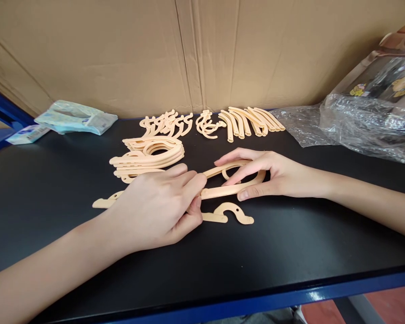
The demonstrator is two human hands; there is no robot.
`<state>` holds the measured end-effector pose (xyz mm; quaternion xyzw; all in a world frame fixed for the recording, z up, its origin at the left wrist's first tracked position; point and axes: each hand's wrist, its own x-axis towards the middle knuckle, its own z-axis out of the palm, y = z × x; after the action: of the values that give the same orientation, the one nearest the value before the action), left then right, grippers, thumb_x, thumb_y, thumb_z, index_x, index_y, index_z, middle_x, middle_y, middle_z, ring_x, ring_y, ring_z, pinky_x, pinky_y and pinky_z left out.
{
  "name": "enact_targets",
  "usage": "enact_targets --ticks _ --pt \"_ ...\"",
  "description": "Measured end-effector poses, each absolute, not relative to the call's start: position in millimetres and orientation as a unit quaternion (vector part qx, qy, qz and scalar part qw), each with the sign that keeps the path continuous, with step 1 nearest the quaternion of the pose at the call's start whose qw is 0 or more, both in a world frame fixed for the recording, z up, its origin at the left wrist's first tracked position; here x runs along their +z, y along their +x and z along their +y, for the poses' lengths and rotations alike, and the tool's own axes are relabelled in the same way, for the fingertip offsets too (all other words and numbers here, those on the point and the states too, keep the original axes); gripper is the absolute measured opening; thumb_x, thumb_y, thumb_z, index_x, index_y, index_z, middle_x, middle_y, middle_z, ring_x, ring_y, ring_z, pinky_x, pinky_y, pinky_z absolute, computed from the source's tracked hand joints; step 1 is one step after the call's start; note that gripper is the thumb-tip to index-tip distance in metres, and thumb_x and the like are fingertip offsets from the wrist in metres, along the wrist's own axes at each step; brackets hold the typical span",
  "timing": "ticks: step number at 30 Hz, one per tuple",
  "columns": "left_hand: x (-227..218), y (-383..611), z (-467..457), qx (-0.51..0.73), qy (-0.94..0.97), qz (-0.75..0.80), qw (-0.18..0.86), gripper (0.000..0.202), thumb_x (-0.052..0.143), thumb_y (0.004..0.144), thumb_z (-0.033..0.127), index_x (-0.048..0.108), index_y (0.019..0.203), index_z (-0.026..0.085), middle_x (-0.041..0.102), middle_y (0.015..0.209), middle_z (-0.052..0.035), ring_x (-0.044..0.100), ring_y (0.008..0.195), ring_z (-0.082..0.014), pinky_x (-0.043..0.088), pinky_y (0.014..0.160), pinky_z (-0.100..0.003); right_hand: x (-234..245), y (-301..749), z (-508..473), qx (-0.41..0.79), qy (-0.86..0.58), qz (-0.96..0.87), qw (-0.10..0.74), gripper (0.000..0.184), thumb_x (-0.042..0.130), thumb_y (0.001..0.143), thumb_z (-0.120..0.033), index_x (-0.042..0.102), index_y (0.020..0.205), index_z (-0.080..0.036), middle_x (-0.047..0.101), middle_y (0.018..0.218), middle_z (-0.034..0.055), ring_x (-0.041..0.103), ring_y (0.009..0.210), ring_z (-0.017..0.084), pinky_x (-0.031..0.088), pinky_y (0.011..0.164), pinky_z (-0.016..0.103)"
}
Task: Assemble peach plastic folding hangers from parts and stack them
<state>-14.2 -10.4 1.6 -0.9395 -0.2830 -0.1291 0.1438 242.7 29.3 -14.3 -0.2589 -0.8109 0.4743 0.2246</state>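
Observation:
A beige plastic folding hanger (219, 192), its two arms lying nearly side by side and looped at the right end, is held between both hands just above the table. My left hand (162, 202) is closed on the arms' left ends and hides them. My right hand (270, 173) grips the looped end, thumb at the near arm and fingers over the far side. Just below the hands lies a loose hook piece (231, 211) beside a flat end of a part. Another flat beige piece (103, 202) shows partly from under my left wrist.
Behind my left hand is a stack of folded hangers (148, 157). Farther back lie loose hooks (167, 123), curved pieces (207, 123) and arm pieces (253, 121). A tissue pack (76, 118) sits at left. Clear plastic wrap (364, 123) is at right, before a cardboard wall (121, 54).

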Motion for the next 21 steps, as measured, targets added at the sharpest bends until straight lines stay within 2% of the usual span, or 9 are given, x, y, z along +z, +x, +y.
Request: enact_targets --ticks 4,10,14,18,21 --pt "1.9 -14.7 -10.8 -0.134 -0.937 -0.289 0.146 0.017 0.037 0.087 0.013 0.046 0.073 0.018 0.046 0.062 0.0008 0.042 0.058 -0.0161 0.028 0.055 -0.03 -16.2 243.8 30.7 0.442 -0.264 -0.826 0.23 0.024 0.075 0.081 -0.034 0.075 0.104 -0.029 0.052 0.137 0.0021 0.049 0.132 0.021 0.052 0.103 0.037" --pt "4.2 -15.0 -12.2 -0.15 -0.939 -0.276 0.141 0.014 0.04 0.085 0.013 0.045 0.073 0.018 0.045 0.062 0.0011 0.04 0.06 -0.0158 0.028 0.055 -0.03 -17.4 244.0 31.0 0.412 -0.284 -0.835 0.229 0.034 0.077 0.079 -0.038 0.071 0.11 -0.028 0.05 0.139 0.0038 0.048 0.133 0.025 0.055 0.099 0.041" --pt "5.9 -13.7 -13.4 -0.154 -0.945 -0.275 0.093 0.013 0.043 0.083 0.011 0.045 0.072 0.018 0.046 0.065 0.0001 0.039 0.065 -0.0166 0.03 0.057 -0.03 -17.2 244.2 31.6 0.394 -0.281 -0.846 0.225 0.04 0.077 0.078 -0.038 0.068 0.115 -0.027 0.047 0.141 0.0048 0.043 0.137 0.025 0.048 0.108 0.047" --pt "6.7 -12.3 -12.9 -0.153 -0.956 -0.25 0.031 0.017 0.041 0.087 0.009 0.049 0.074 0.017 0.05 0.07 -0.003 0.041 0.071 -0.0191 0.036 0.064 -0.033 -16.9 246.3 34.6 0.384 -0.275 -0.855 0.214 0.046 0.079 0.076 -0.04 0.066 0.118 -0.027 0.046 0.143 0.0054 0.041 0.139 0.026 0.043 0.112 0.05" --pt "6.6 -12.6 -12.1 -0.15 -0.961 -0.229 0.039 0.018 0.04 0.09 0.009 0.056 0.082 0.015 0.057 0.081 -0.0074 0.048 0.084 -0.024 0.042 0.075 -0.039 -17.5 248.8 38.0 0.381 -0.274 -0.858 0.21 0.051 0.079 0.074 -0.043 0.065 0.12 -0.028 0.044 0.144 0.006 0.039 0.14 0.027 0.041 0.112 0.051"
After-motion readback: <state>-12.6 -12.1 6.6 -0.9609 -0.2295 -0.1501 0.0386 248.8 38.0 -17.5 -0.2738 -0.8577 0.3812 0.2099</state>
